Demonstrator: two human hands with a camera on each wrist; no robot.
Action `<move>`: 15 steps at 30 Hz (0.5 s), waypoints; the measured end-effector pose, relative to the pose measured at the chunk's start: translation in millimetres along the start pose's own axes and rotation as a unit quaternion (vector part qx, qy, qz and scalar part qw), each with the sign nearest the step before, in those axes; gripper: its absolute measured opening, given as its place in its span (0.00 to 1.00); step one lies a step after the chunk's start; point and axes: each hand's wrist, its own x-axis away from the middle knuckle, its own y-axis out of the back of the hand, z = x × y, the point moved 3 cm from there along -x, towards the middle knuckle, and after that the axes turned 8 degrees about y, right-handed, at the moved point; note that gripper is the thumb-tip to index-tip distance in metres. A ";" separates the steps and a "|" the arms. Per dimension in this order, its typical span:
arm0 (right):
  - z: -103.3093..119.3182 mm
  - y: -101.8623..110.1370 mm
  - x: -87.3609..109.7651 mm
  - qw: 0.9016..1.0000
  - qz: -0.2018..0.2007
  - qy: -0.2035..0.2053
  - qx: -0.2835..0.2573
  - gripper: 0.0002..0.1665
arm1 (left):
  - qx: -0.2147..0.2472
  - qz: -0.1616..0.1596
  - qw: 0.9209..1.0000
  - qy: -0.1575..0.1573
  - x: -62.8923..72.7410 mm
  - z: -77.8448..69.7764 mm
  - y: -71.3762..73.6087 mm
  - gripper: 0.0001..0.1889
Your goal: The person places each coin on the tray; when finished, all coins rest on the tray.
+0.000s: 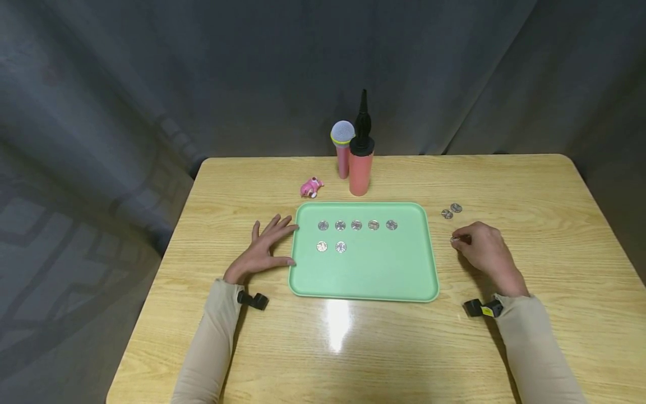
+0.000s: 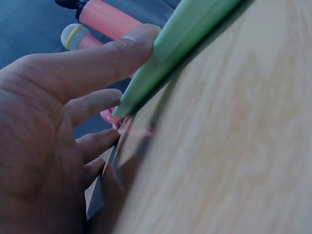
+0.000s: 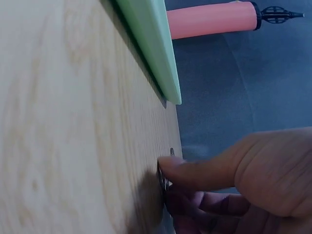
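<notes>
A silver coin (image 3: 162, 176) is pinched between the thumb and fingers of my right hand (image 1: 483, 249), low over the table to the right of the green tray (image 1: 383, 275). Two more coins, one coin (image 1: 446, 214) beside another coin (image 1: 456, 207), lie just beyond that hand. On the tray, several coins (image 1: 356, 225) form a back row. In front of them, at the left, are two coins, a coin (image 1: 322, 246) and its neighbour (image 1: 341, 247). With fingers spread, my left hand (image 1: 259, 253) touches the tray's left edge with thumb and forefinger.
Behind the tray stand a pink hand pump (image 1: 360, 174) with a black top and a pink toy microphone (image 1: 343, 134). A small pink figure (image 1: 311, 187) lies to their left. Dark curtains (image 1: 272, 78) hang behind the wooden table (image 1: 282, 359).
</notes>
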 end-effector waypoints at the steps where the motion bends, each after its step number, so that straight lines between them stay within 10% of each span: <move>1: -0.2 0.5 0.1 1.000 -0.001 -0.006 0.004 0.10 | 0.001 0.001 1.000 0.000 0.0 0.0 -0.1 0.45; 15: -0.7 2.3 0.7 0.999 -0.025 -0.016 0.024 0.09 | 0.007 0.000 1.000 0.001 -0.3 -0.2 0.7 0.45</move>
